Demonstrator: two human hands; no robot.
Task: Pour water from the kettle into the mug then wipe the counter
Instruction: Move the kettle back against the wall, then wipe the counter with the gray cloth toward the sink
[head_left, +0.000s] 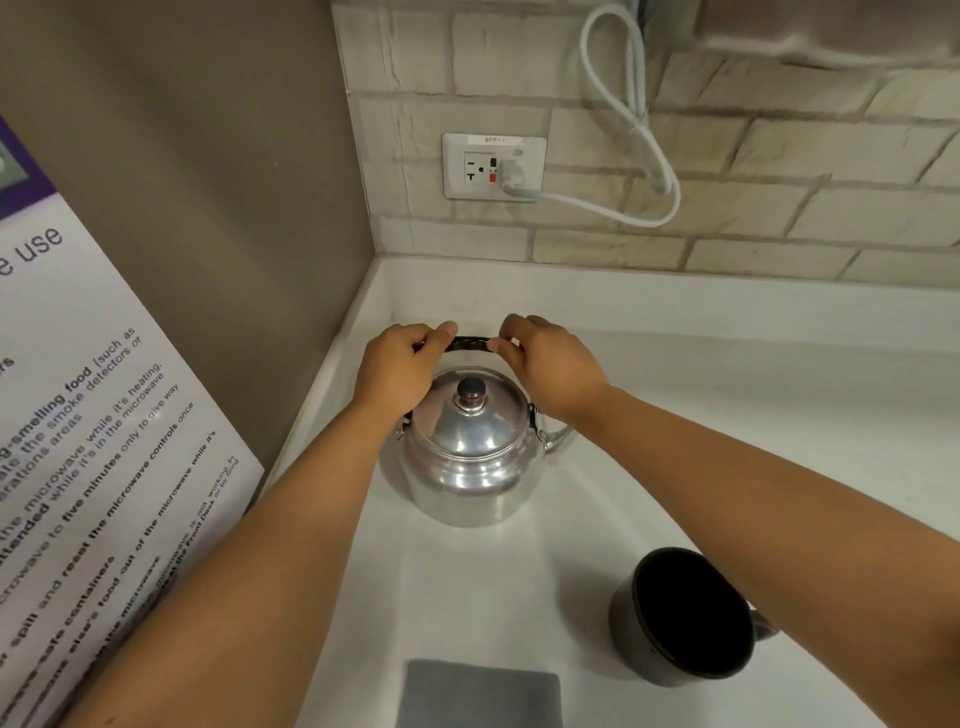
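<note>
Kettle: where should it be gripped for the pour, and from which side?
Grip the kettle by its black handle, coming from above. It stands upright over the lid, where both hands already hold it, and the spout points right, toward the mug.

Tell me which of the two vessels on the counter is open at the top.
The dark mug, near the right forearm, is open-topped. The metal kettle, held by its handle, has its lid on.

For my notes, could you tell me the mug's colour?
The mug is dark grey, black inside; head view.
</note>
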